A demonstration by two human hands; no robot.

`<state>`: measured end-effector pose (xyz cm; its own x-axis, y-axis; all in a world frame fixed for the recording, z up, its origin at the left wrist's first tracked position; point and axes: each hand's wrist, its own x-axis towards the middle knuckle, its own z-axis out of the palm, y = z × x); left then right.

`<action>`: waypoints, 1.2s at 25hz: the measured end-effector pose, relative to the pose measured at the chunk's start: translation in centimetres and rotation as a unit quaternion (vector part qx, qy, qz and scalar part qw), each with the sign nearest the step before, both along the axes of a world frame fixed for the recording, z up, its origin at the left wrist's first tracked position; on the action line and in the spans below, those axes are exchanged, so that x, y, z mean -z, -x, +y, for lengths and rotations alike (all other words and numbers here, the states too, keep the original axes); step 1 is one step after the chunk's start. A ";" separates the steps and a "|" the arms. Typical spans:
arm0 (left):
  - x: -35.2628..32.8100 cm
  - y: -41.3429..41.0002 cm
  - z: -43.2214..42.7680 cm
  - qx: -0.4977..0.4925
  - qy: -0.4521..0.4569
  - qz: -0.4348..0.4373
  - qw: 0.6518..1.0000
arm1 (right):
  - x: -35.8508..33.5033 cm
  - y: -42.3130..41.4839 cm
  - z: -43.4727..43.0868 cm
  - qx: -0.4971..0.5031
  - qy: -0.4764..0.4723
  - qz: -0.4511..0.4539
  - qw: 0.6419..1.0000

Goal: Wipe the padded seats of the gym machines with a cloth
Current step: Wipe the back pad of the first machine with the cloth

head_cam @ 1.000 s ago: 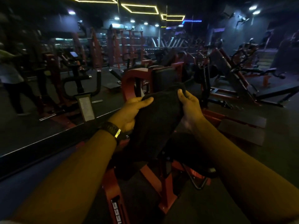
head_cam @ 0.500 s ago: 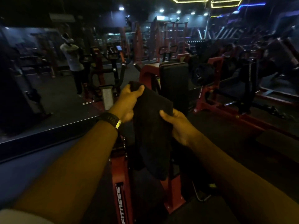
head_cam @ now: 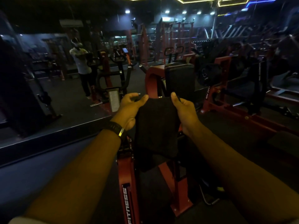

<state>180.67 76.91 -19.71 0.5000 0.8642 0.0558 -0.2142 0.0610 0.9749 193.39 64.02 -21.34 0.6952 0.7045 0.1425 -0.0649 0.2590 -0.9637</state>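
Fingers (head_cam: pixel 144 98) of both hands clamped on dark rectangular cloth's (head_cam: pixel 156 126) top corners.
Right hand (head_cam: pixel 186 109) has risen level with left hand (head_cam: pixel 129 109); cloth hangs spread before red-framed machine (head_cam: pixel 127 183), apparently not yet on its black upright pad (head_cam: pixel 179 80); wiping likely next.

The gym was dim, lit overhead by small white spotlights (head_cam: pixel 167 11) and yellow strips (head_cam: pixel 199 1), with a blue strip (head_cam: pixel 260 1) at upper right. Warm light fell on the forearms (head_cam: pixel 90 167), while the cloth (head_cam: pixel 156 126) read as near-black, its folds lost. The wide lens bent straight lines at the edges, and the far racks (head_cam: pixel 174 38) were soft and grainy, the machines (head_cam: pixel 242 88) sunk in shadow.
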 end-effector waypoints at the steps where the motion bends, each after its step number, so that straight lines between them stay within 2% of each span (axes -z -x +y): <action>1: -0.2 0.0 -0.2 0.018 0.009 0.001 1.000 | 0.1 0.1 0.2 -0.021 0.004 0.014 1.000; 4: -0.5 1.0 -0.1 0.126 0.024 -0.003 0.992 | 0.1 -0.4 -0.2 -0.109 -0.001 0.069 0.992; 6: -0.2 1.9 0.7 0.160 -0.011 0.016 0.987 | 0.3 -1.3 -0.5 -0.121 -0.008 0.048 0.991; 10: 0.1 2.4 1.6 0.134 -0.058 0.011 0.989 | 0.6 -1.3 -0.3 -0.057 -0.042 0.005 0.997; 13: 0.4 2.7 1.8 0.174 -0.090 0.050 0.979 | 0.4 -1.7 0.0 -0.082 -0.073 -0.017 0.994; 16: 0.8 2.8 2.0 0.096 -0.219 0.149 0.959 | -0.1 -1.8 0.3 -0.110 -0.019 -0.108 0.988; 19: 0.8 2.7 1.8 0.063 -0.258 0.133 0.955 | -0.5 -1.2 0.5 -0.020 -0.030 -0.149 0.988; 22: 0.7 2.3 1.1 0.101 -0.173 0.071 0.977 | -0.8 -0.6 0.5 0.021 -0.068 -0.197 0.978; 24: 0.6 1.6 0.3 0.120 -0.080 0.006 0.990 | -0.6 -0.7 0.8 0.049 -0.039 -0.241 0.969; 25: 0.4 1.2 -0.1 0.115 -0.056 -0.015 0.992 | -0.5 -0.5 0.8 0.040 -0.023 -0.235 0.971; 28: -0.4 0.2 -0.4 0.079 -0.043 -0.036 0.995 | 0.5 0.3 0.1 -0.063 -0.013 -0.087 0.994; 30: -0.9 -0.1 -0.2 0.081 -0.025 -0.050 0.995 | 1.5 0.9 -0.6 -0.124 0.016 -0.037 0.992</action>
